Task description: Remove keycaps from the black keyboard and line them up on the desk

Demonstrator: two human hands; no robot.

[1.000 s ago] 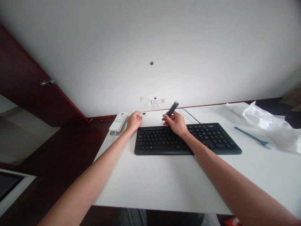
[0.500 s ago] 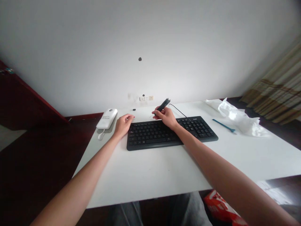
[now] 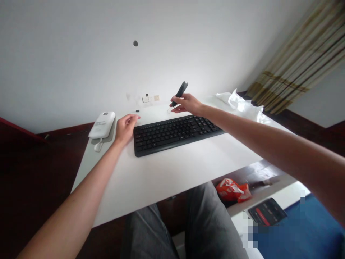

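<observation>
A black keyboard [image 3: 172, 135] lies on the white table. Above its back edge, my right hand [image 3: 185, 104] is closed around a dark tool [image 3: 179, 94], which looks like a keycap puller with a short brush end. The tool is tilted, brush end up, and thin wire loops stick out below my fingers. My left hand [image 3: 125, 128] rests on the table at the keyboard's left end, its fingers loosely bent and apart, with nothing seen in it. A small black piece [image 3: 137, 110], perhaps a keycap, lies on the table behind my left hand.
A white power bank [image 3: 102, 125] with a short strap lies at the table's left edge. Crumpled white plastic [image 3: 242, 106] is at the back right. Below the table are an orange-red bag [image 3: 233, 190] and a dark flat item [image 3: 267, 212]. A wall with sockets [image 3: 151, 98] stands behind.
My right hand has lifted off the keyboard with the tool, up and towards the back. My view has turned right and down; my left hand stays beside the keyboard.
</observation>
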